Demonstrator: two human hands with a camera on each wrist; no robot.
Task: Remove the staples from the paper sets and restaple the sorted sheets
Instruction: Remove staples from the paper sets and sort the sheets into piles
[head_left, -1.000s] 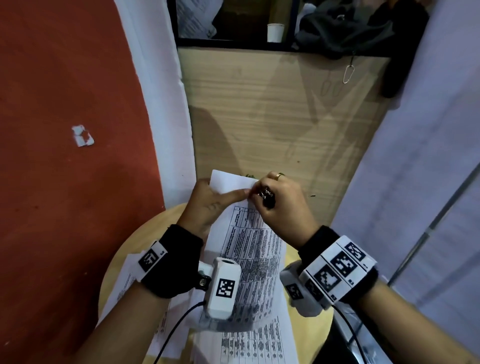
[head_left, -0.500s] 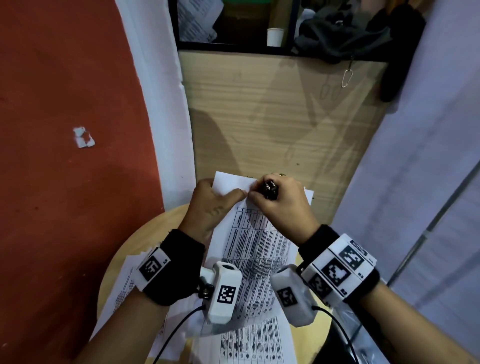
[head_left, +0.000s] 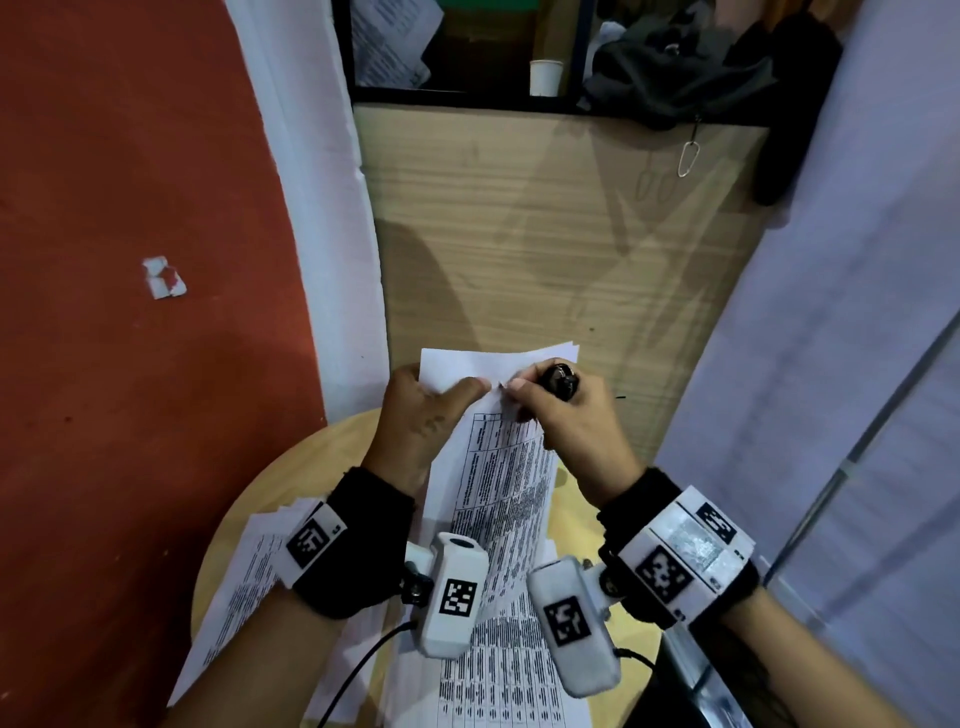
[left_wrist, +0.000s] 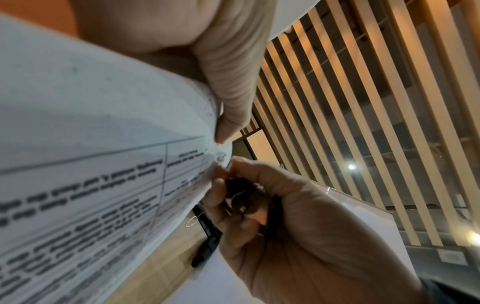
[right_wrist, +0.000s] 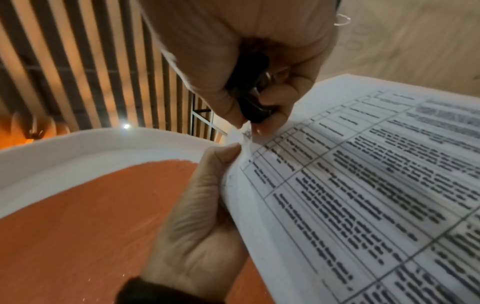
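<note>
A stapled set of printed sheets (head_left: 498, 467) is held up above the round wooden table (head_left: 249, 499). My left hand (head_left: 421, 410) pinches the set's top corner, thumb on the front (left_wrist: 231, 115). My right hand (head_left: 566, 415) grips a small black staple remover (head_left: 558, 381) and holds its tip at the torn, crumpled staple spot (right_wrist: 245, 133) on the corner. In the left wrist view the staple spot (left_wrist: 221, 157) lies between the thumb tip and the right hand's fingers (left_wrist: 249, 170). The remover (right_wrist: 253, 96) is mostly hidden inside the right fist.
More printed sheets (head_left: 234, 597) lie on the table under my wrists. A wooden counter panel (head_left: 545, 234) stands just beyond, with a paper cup (head_left: 545, 77) and dark cloth (head_left: 675, 73) on top. A red wall (head_left: 130, 260) is at the left, a white panel (head_left: 831, 312) at the right.
Both hands have kept the sheets' corner. The right hand has turned and shifted slightly right, so the remover now stands further up and the top edge of the sheets shows more.
</note>
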